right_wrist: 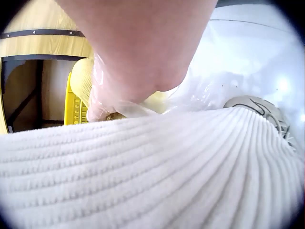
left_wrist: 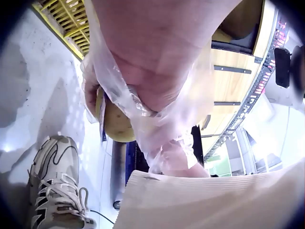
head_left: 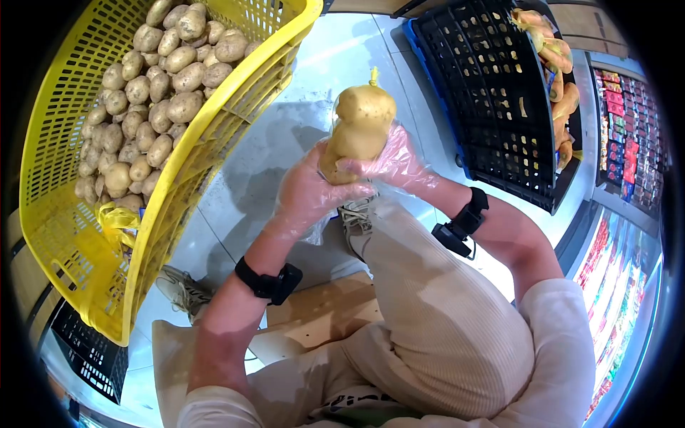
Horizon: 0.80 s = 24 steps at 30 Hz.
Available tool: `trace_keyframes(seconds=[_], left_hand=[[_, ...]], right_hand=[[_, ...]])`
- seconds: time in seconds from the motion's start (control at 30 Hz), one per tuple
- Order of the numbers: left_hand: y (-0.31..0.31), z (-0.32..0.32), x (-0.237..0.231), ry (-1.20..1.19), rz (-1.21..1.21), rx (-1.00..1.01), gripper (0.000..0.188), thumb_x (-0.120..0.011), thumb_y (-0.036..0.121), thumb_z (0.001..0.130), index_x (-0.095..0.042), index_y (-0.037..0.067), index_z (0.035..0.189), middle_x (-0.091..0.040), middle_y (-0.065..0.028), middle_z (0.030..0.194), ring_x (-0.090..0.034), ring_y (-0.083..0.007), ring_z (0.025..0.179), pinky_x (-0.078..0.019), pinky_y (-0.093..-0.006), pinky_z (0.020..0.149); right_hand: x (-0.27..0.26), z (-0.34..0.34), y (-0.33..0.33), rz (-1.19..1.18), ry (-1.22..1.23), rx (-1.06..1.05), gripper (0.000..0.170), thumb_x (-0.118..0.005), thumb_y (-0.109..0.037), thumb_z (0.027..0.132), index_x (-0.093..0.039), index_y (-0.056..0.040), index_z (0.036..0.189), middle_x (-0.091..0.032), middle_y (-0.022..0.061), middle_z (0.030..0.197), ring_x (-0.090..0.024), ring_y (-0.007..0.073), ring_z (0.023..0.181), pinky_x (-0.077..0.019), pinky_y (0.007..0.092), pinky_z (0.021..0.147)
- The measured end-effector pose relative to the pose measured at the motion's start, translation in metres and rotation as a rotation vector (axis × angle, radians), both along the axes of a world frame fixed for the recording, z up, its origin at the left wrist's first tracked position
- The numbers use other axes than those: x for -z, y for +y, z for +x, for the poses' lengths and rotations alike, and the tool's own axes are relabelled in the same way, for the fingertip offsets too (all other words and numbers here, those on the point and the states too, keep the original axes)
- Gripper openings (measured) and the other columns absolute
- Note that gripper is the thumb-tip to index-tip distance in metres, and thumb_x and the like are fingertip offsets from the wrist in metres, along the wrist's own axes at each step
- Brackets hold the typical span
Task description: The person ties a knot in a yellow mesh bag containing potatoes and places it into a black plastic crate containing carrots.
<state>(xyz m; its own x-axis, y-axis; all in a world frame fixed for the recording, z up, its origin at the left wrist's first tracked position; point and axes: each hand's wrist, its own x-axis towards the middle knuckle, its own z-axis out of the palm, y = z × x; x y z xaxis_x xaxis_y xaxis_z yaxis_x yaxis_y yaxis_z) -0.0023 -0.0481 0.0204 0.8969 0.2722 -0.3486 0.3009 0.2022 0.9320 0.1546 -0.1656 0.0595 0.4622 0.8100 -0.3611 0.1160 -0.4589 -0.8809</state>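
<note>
Both hands, in clear plastic gloves, hold up a bag of potatoes (head_left: 365, 107) in front of the knees. A yellow tie closes its top, and several large potatoes press against the clear wrapping. My left hand (head_left: 307, 187) grips the lower left side, thumb across the bottom. On the right side my right hand (head_left: 397, 160) curls round it, its thumb over the front. In the left wrist view a potato (left_wrist: 119, 125) shows below the left hand (left_wrist: 150, 98). The right wrist view has most of the bag hidden behind the right hand (right_wrist: 109, 98).
A yellow crate (head_left: 171, 207) heaped with loose potatoes (head_left: 139, 107) stands at the left, a yellow mesh bundle (head_left: 118, 222) inside it. A black crate (head_left: 492, 100) and carrots (head_left: 560, 93) are at the right. Shelves of packaged goods (head_left: 624, 135) line the far right.
</note>
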Motion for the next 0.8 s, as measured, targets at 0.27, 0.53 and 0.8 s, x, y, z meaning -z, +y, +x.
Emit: trace_keyframes(seconds=[0.27,0.53,0.8], left_hand=[[0.013,-0.004,0.020,-0.179,-0.702,0.043,0.082,-0.086,0.014,0.079,-0.041,0.004,0.148,-0.056,-0.0035,0.135,-0.056,-0.0137,0.120,-0.0479,-0.0318,0.102],[0.023,0.002,0.004,-0.226,-0.388,0.001,0.085,-0.085,0.015,0.081,-0.039,0.004,0.152,-0.058,-0.0039,0.133,-0.056,-0.0134,0.120,-0.0468,-0.0310,0.102],[0.029,0.001,0.005,-0.149,0.088,-0.082,0.072,-0.088,0.017,0.076,-0.055,0.006,0.138,-0.069,-0.0089,0.121,-0.065,-0.0169,0.110,-0.0522,-0.0335,0.095]], right_hand=[[0.004,0.001,0.001,0.050,0.035,0.072,0.068,-0.091,-0.040,0.069,-0.065,-0.0053,0.121,-0.071,0.0071,0.111,-0.068,0.0171,0.101,-0.0547,0.0348,0.091],[-0.015,0.008,0.019,0.064,-0.268,0.009,0.077,-0.091,-0.053,0.063,-0.066,-0.0079,0.120,-0.071,0.0099,0.107,-0.070,0.0270,0.098,-0.0553,0.0388,0.090],[-0.012,0.005,0.028,-0.010,-0.418,-0.082,0.074,-0.089,-0.056,0.064,-0.067,-0.0095,0.117,-0.072,0.0116,0.102,-0.070,0.0293,0.092,-0.0558,0.0409,0.086]])
